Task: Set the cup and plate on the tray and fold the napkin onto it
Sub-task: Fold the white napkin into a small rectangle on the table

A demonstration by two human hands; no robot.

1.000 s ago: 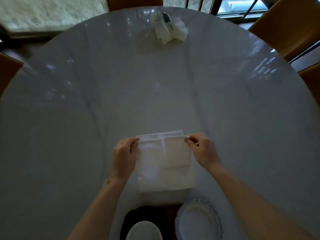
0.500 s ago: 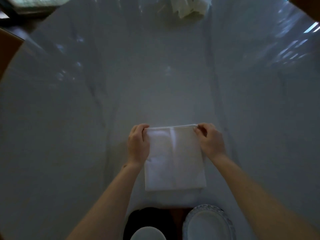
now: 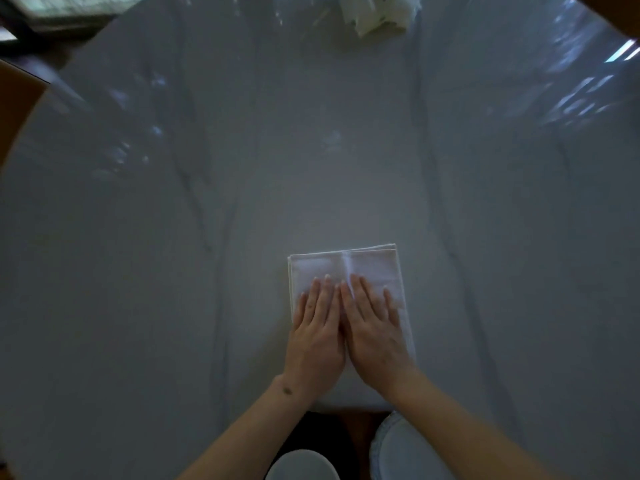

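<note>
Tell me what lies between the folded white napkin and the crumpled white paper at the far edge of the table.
Nothing: in the head view, only bare glossy grey marble table separates the folded white napkin from the crumpled white paper.

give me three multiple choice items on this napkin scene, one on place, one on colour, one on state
1. Where does the napkin lie?
A. on the table, near its close edge
B. on a chair
C. on the plate

2. What colour is the napkin?
A. red
B. white
C. black

3. How are the left hand and right hand placed?
A. raised in the air
B. gripping a cup
C. flat on the napkin, side by side

Key:
1 A, it rests on the grey table before the person.
2 B, the cloth shows white.
3 C, both palms press down with the fingers extended.
</note>
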